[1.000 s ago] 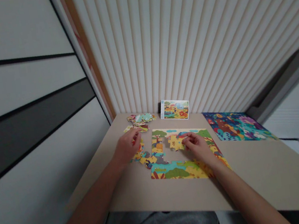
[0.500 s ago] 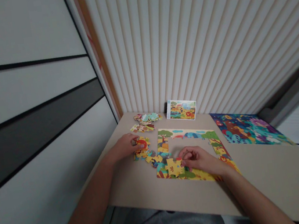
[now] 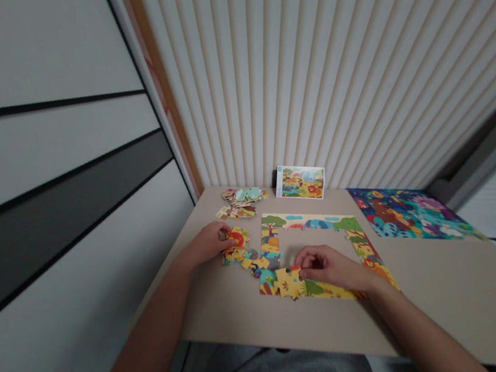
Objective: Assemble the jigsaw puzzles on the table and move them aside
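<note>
My left hand [image 3: 207,244] rests with its fingertips on a small cluster of loose jigsaw pieces [image 3: 238,244], and a red-and-yellow piece lies right under them. My right hand [image 3: 326,267] is curled, its fingertips against a yellow jigsaw piece [image 3: 289,282]. That piece sits on the bottom strip of a partly assembled jungle-scene jigsaw puzzle [image 3: 309,224], which forms a frame around a bare patch of table. A chain of joined pieces [image 3: 261,264] links the cluster to the puzzle's left side.
A picture card of the jungle scene [image 3: 300,182] leans against the pleated wall. Behind my left hand lie a pile of pieces [image 3: 244,196] and a smaller group [image 3: 236,212]. A colourful assembled puzzle [image 3: 411,214] lies at the right on the beige table [image 3: 433,289].
The yellow piece has gone from the puzzle's middle down to its bottom strip with my right hand. My left hand has moved down onto the loose cluster. The view has shifted slightly.
</note>
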Motion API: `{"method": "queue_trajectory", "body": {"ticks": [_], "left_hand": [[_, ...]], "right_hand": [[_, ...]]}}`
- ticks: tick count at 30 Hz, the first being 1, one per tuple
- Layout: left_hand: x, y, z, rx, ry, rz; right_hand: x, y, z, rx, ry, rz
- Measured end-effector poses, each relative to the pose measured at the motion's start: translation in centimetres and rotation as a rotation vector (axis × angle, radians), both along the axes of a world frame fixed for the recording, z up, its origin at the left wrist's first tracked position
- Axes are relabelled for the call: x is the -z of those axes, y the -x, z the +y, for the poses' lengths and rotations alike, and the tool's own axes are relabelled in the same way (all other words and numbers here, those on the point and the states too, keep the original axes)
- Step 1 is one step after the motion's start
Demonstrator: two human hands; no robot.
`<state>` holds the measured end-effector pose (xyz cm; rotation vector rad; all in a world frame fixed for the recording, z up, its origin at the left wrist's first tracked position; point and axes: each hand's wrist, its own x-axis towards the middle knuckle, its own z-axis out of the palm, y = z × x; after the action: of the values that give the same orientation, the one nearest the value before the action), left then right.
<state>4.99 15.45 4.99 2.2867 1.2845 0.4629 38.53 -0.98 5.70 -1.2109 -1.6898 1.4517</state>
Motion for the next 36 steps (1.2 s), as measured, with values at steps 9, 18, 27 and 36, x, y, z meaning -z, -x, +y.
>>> {"method": "queue_trajectory", "body": {"ticks": [9,18,27,36], "left_hand": [[0.4,-0.1,0.4,-0.075,-0.037,-0.075],[-0.5,-4.2,-2.4,0.025,0.342,-0.708],[1.6,-10.8,-8.9,0.417,0.582,-0.701],[0.4,-9.0,-8.4,0.593,-0.306,-0.304]], "right_hand": [[0.0,0.3,0.0,0.019,-0.046,-0.031],[-0.2,-2.0,1.4,0.486,-0.338,-0.053],[-1.0,-1.1,0.0,0.17,-0.146,-0.021],[-1.3,-8.8,0.5,0.529,-0.214,-0.15]]}}
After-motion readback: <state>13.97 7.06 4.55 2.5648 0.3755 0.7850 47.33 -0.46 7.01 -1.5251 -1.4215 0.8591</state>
